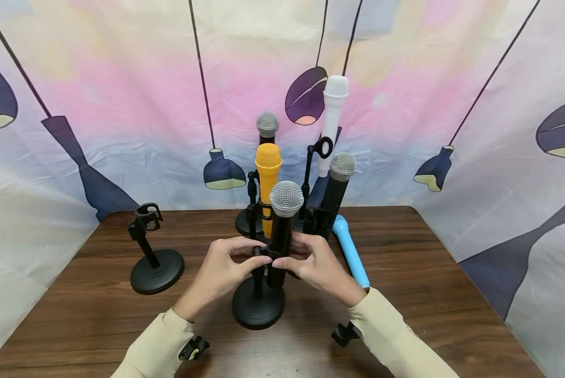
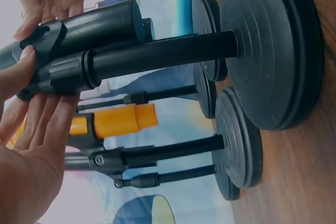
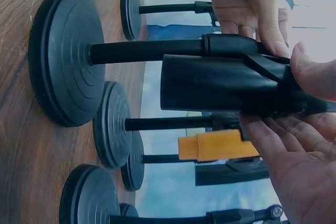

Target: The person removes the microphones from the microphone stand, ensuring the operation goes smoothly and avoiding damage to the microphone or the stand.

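Observation:
A black microphone [image 1: 286, 199] with a silver mesh head stands upright in the clip of a black desk stand [image 1: 258, 310], in front of the other stands. My left hand [image 1: 230, 262] holds the upper part of this stand, thumb at the clip and fingers behind the pole. From the other side my right hand [image 1: 317, 265] grips the microphone body, its thumb near the clip and its fingers behind. Both wrist views show the microphone's lower end [image 3: 210, 82] hanging beside the pole [image 2: 163, 53], above the round base [image 2: 273, 51].
Behind stand a yellow microphone [image 1: 268, 163], another black one [image 1: 341, 178], a silver-headed one [image 1: 267, 126] and a white one [image 1: 331, 115], among stands. A blue microphone [image 1: 351, 252] leans at the right. An unfilled stand [image 1: 156, 270] is on the table's left. A printed cloth hangs behind.

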Motion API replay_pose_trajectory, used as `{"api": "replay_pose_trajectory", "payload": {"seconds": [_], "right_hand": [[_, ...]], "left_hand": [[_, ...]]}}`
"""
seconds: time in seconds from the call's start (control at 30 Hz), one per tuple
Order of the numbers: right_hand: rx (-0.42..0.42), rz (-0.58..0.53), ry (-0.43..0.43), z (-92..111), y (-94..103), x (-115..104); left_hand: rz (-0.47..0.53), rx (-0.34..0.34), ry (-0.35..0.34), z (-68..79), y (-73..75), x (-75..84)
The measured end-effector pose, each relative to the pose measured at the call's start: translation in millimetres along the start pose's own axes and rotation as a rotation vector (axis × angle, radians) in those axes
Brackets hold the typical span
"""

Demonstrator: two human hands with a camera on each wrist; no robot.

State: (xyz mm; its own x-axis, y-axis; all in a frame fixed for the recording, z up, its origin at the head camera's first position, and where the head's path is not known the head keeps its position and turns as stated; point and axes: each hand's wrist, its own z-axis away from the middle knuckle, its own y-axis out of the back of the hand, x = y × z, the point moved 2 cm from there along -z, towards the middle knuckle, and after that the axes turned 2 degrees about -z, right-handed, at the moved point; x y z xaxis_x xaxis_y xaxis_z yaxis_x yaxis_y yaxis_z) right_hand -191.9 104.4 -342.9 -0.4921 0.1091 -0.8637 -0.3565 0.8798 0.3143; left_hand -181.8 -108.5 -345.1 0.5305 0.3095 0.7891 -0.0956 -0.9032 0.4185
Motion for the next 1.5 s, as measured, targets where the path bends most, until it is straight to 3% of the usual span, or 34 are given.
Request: {"api": "replay_pose_trajectory", "payload": {"seconds": [0.27,0.47,0.7,0.93,1.4,1.5], "right_hand": [[-0.004,0.010,-0.019,5.8,8.7,3.3],[-0.041,-0.025,0.002,4.5,12.5,5.7],[-0.015,-0.048,0.036,1.0,14.0,4.6],[0.066,0.106,0.072,0.1,14.9,-1.5],[0.083,0.289,0.124,-2.9,13.2,-10.4],[0.066,0.270,0.110,-3.0,12.1,-11.6]], "left_hand": [[-0.064,0.025,-0.121,-1.2,-10.2,0.9],[-0.061,0.028,-0.129,-0.1,-11.6,-2.5],[-0.061,0.029,-0.146,-0.5,-13.2,-4.1],[-0.077,0.020,-0.165,-1.7,-13.2,-2.7],[-0.092,0.008,-0.185,-4.1,-9.0,-0.5],[-0.099,0.012,-0.186,-3.8,-7.9,-0.4]]}}
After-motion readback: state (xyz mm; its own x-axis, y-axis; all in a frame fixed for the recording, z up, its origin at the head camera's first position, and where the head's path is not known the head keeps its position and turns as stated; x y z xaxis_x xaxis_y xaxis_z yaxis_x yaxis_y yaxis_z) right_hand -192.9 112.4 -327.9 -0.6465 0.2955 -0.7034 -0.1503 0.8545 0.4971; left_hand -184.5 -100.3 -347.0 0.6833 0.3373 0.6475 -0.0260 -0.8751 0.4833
